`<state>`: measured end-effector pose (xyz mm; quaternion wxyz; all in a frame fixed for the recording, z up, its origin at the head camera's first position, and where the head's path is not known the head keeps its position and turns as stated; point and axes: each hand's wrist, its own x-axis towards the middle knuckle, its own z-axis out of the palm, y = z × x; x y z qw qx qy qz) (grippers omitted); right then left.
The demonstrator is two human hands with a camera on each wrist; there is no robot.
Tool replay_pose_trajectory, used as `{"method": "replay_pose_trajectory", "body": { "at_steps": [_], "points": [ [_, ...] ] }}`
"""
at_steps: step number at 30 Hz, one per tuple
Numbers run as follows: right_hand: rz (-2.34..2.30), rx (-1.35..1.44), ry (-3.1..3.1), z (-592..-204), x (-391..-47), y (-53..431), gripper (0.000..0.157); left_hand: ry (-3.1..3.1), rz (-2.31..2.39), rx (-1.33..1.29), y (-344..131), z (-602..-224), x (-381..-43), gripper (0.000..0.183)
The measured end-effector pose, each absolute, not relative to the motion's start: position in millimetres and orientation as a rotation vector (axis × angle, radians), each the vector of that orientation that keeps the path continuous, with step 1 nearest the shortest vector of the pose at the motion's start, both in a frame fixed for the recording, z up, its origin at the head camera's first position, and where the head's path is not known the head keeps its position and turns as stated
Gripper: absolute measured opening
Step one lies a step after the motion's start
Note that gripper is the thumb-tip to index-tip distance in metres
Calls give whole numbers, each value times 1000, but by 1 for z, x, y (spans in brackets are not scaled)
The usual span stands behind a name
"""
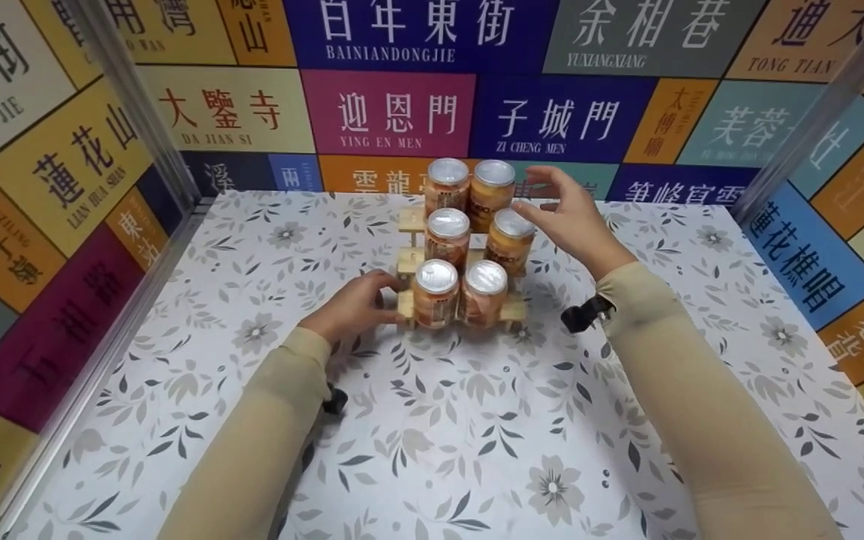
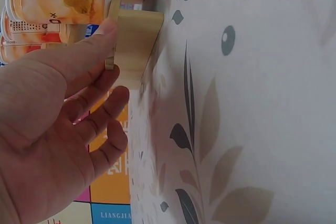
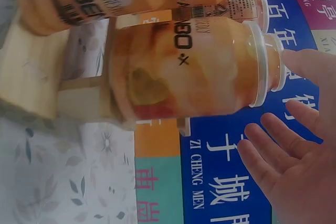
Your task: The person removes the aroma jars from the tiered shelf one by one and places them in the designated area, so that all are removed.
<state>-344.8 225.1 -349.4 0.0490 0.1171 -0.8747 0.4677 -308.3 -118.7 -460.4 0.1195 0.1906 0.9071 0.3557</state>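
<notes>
Cans (image 1: 436, 304), six in all, stand upright in pairs on the three steps of a wooden rack (image 1: 512, 312) on the flower-patterned bench (image 1: 417, 435). The left hand (image 1: 357, 304) has a pinching grip on the left end of the lowest step, thumb above the board and forefinger below. The right hand (image 1: 571, 219) has a loose, spread grip with nothing in it, beside the upper right cans; whether its thumb touches one, I cannot tell.
</notes>
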Motion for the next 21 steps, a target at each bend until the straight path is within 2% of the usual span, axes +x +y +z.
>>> {"method": "replay_pose_trajectory", "body": {
  "at_steps": [13, 21],
  "points": [
    [1467, 366, -2717, -346, -371, 202, 77, 2662, 977, 583, -115, -461, -309, 51],
    [1464, 367, -2681, -350, -377, 199, 76, 2674, 972, 580, -115, -458, -308, 51]
  ]
}}
